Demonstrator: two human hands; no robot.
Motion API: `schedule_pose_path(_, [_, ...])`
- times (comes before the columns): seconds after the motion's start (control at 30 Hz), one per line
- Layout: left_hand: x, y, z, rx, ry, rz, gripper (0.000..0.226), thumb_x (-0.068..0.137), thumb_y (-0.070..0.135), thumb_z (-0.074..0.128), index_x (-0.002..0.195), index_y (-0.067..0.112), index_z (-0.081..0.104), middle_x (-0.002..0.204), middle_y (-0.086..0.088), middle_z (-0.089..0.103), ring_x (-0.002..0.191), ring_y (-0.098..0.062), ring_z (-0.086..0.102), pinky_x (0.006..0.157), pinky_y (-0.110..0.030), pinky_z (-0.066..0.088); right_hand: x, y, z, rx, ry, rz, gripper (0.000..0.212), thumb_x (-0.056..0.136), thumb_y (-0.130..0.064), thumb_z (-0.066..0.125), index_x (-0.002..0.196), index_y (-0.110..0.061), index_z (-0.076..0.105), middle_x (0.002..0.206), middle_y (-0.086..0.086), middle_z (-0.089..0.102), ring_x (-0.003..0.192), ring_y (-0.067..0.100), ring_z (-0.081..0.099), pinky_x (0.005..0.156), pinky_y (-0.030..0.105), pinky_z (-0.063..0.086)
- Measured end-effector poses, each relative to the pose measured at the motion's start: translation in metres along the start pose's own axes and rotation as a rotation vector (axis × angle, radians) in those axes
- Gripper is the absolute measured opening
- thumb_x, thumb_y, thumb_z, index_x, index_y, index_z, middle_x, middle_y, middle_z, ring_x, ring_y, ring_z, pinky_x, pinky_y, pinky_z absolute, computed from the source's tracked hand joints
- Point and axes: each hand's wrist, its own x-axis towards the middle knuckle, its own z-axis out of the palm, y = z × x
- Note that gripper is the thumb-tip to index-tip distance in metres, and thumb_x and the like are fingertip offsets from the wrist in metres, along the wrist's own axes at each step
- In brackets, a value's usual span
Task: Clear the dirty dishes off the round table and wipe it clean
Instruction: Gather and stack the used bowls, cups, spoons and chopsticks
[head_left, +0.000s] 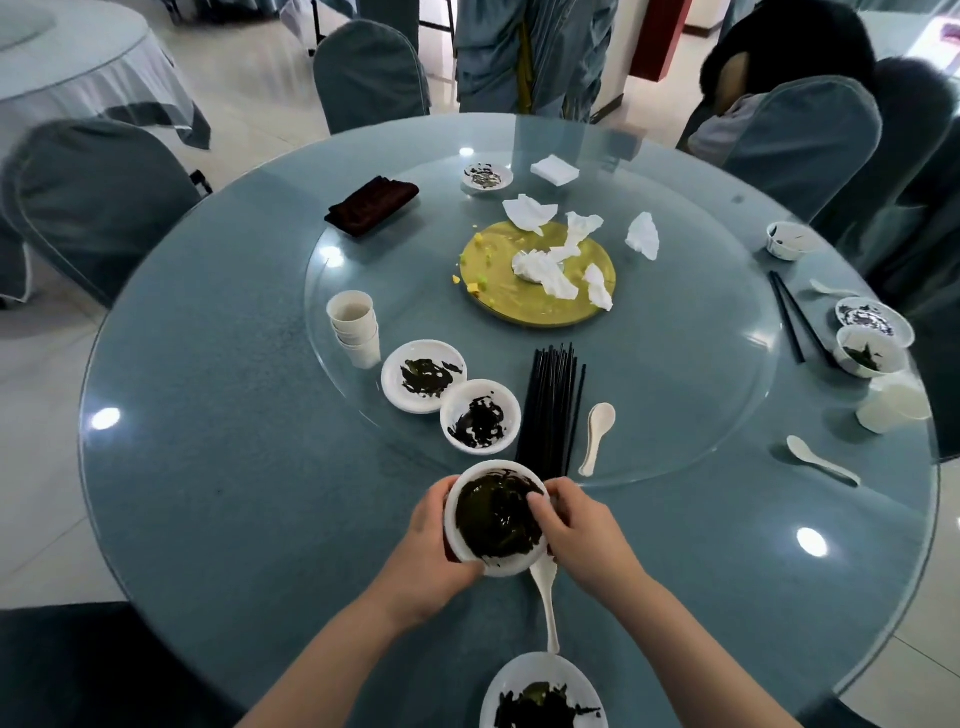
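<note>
While a white bowl (496, 519) smeared with dark residue is held just above the near edge of the round worktop (218, 467), it is gripped from both sides: the left hand (426, 551) is curled round its left wall and underside, and the right hand (576, 535) is closed on its right rim, with fingertips (537, 501) hooked over the edge into the bowl. A white spoon (545, 597) is seen below the bowl, its handle pointing toward the near plate (543, 691), which is soiled with dark scraps. On the glass turntable (701, 332), a dirty plate (423, 375) and a dirty bowl (480, 415) are set touching each other, a bundle of black chopsticks (550, 405) is laid just beside them, and a second spoon (596, 436) is laid beside the chopsticks. A stack of paper cups (354, 327) is stood to the left. Crumpled napkins (550, 260) are scattered over and around a yellow disc (535, 273) at the centre. A dark folded cloth (371, 205) is placed at the far left of the turntable. More dirty bowls (867, 343), chopsticks and spoons are left along the right edge.
</note>
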Motion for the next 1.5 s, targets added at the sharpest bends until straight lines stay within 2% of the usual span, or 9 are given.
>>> schedule_pose_path(0.07, [0.008,-0.001,0.0,-0.003,-0.002,0.013,0.086,0.067,0.015,0.075,0.122,0.064,0.031,0.127,0.021,0.044,0.118,-0.001,0.049,0.098,-0.028,0.049,0.005,0.002,-0.003,-0.007,-0.029,-0.035,0.004,0.095,-0.035,0.054,0.095,-0.035,0.058,0.071,-0.004,0.064,0.064,0.007,0.058,0.061,0.026,0.048])
schedule_pose_path(0.27, [0.028,0.002,0.0,0.042,-0.036,-0.022,0.094,0.077,0.038,0.079,0.145,0.047,0.016,0.137,0.025,0.038,0.106,-0.01,0.054,0.092,-0.027,0.05,0.035,0.01,-0.023,0.047,0.115,0.009,0.011,0.095,-0.022,0.053,0.088,-0.028,0.058,0.065,-0.006,0.06,0.057,0.004,0.051,0.053,0.019,0.041])
schedule_pose_path(0.37, [0.043,-0.004,-0.007,0.106,0.018,-0.099,0.086,0.084,0.032,0.073,0.15,0.036,0.018,0.139,0.017,0.038,0.109,-0.008,0.052,0.091,-0.024,0.047,0.057,0.012,-0.036,0.112,0.192,0.084,0.007,0.096,-0.022,0.052,0.094,-0.024,0.059,0.074,-0.002,0.066,0.067,0.014,0.06,0.06,0.03,0.051])
schedule_pose_path(0.5, [0.062,-0.021,-0.023,0.379,0.051,-0.195,0.076,0.089,0.033,0.064,0.151,0.022,0.022,0.153,-0.001,0.031,0.135,-0.017,0.037,0.111,-0.035,0.035,0.084,0.017,-0.042,0.173,0.208,0.176,0.006,0.096,-0.025,0.052,0.096,-0.023,0.057,0.082,0.006,0.069,0.073,0.025,0.068,0.07,0.045,0.06])
schedule_pose_path(0.77, [0.09,-0.03,-0.024,0.878,-0.017,-0.146,0.078,0.094,0.034,0.05,0.155,0.017,0.004,0.163,0.0,-0.007,0.15,-0.021,0.0,0.121,-0.039,0.014,0.084,0.037,-0.046,-0.013,0.18,0.215,0.037,0.096,-0.033,0.052,0.131,-0.023,0.046,0.089,-0.005,0.06,0.083,0.019,0.062,0.073,0.036,0.053])
schedule_pose_path(1.03, [0.094,-0.04,-0.01,1.109,-0.149,-0.144,0.082,0.094,0.033,0.048,0.155,0.017,-0.005,0.162,0.001,-0.014,0.15,-0.016,-0.004,0.121,-0.038,0.01,0.067,0.055,-0.062,-0.037,0.204,0.148,0.055,0.098,-0.034,0.05,0.149,-0.029,0.028,0.086,-0.014,0.057,0.078,0.01,0.054,0.073,0.03,0.04])
schedule_pose_path(1.23, [0.093,-0.04,0.002,1.122,-0.191,-0.103,0.083,0.094,0.033,0.049,0.155,0.019,-0.006,0.162,0.001,-0.015,0.15,-0.016,-0.004,0.122,-0.039,0.009,0.066,0.062,-0.077,-0.059,0.218,0.237,0.065,0.098,-0.036,0.051,0.153,-0.018,0.02,0.112,-0.001,0.061,0.104,0.023,0.058,0.088,0.04,0.048])
schedule_pose_path(1.33, [0.091,-0.041,0.005,1.123,-0.192,-0.098,0.082,0.095,0.029,0.048,0.155,0.02,-0.007,0.162,0.003,-0.016,0.15,-0.016,-0.005,0.122,-0.039,0.01,0.045,0.074,-0.065,-0.057,0.222,0.229,0.057,0.098,-0.031,0.052,0.148,-0.016,0.029,0.09,-0.011,0.055,0.095,0.02,0.057,0.082,0.036,0.046])
schedule_pose_path(1.5, [0.089,-0.045,0.008,1.07,-0.18,-0.094,0.083,0.09,0.015,0.045,0.155,0.02,-0.006,0.162,0.004,-0.016,0.15,-0.017,-0.004,0.121,-0.039,0.012,0.0,0.115,-0.026,-0.24,-0.067,0.287,0.024,0.094,-0.029,0.052,0.114,-0.019,0.062,0.108,0.002,0.067,0.095,0.02,0.062,0.083,0.032,0.051])
